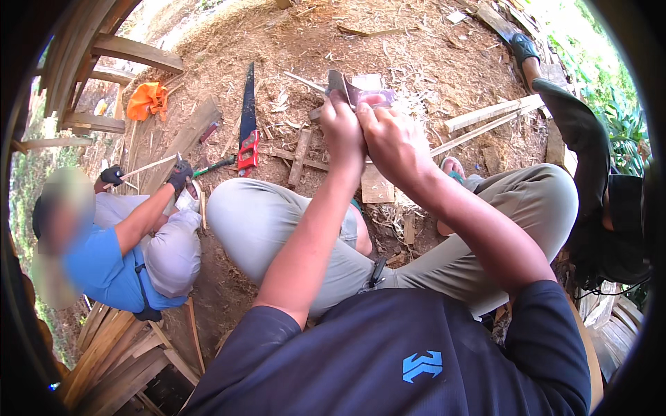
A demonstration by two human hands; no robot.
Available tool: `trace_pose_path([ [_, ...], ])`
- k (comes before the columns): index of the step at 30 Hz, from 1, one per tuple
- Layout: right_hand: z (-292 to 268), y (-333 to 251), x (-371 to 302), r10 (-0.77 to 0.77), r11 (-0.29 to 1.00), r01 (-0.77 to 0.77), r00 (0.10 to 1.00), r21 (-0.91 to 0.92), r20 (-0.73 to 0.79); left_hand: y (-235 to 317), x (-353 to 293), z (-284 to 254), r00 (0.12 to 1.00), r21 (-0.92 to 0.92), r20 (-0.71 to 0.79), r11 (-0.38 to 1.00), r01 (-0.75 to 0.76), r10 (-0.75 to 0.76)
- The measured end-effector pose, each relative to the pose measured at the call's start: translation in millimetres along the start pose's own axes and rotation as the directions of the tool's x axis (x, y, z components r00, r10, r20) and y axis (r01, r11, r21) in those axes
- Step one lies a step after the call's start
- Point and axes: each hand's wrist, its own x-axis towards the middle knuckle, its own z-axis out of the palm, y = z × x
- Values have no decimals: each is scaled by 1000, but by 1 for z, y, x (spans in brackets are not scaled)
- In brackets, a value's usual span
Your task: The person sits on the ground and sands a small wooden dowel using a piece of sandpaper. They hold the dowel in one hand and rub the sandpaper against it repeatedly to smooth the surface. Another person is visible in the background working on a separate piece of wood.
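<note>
Both my hands are raised together in front of my knees, closed around a bent, dark brown sheet (pixel 338 81), perhaps sandpaper. My left hand (pixel 342 132) pinches its left side. My right hand (pixel 397 139) presses against the left one, its fingers around the right side. By the right fingertips shows a purplish, see-through piece (pixel 378 97); whether it is part of the sheet I cannot tell. A thin pale stick (pixel 305 82) juts out to the left of my hands; its inner end is hidden. Beyond lies wood-shaving-covered ground.
A handsaw (pixel 248 125) with a red handle lies left of my hands, near a wood block (pixel 300 158). Long wood strips (pixel 492 114) lie to the right. At left a gloved co-worker (pixel 111 236) holds a strip, near an orange cloth or bag (pixel 147 102). Another person's leg (pixel 579 132) is at right.
</note>
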Motion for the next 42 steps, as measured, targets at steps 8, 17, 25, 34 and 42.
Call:
trace_pose_path([
  [8, -2, 1, -2, -4, 999, 6, 998, -33, 58, 35, -6, 4, 995, 26, 87, 998, -59, 56],
  [17, -2, 3, 3, 53, 961, -37, 997, 273, -50, 63, -4, 3, 995, -221, 26, 970, 103, -99],
  [25, -36, 10, 22, 62, -263, -772, 585, 578, 809, 82, 24, -20, 999, -150, -41, 989, -5, -2],
  [34, -27, 8, 19, 9, -219, -748, 640, 626, 768, 89, 19, -21, 998, -177, -37, 983, 46, -54],
  [42, -36, 13, 21, -29, -375, -753, 592, 540, 806, 81, 9, -12, 994, -197, 6, 975, 104, -105],
])
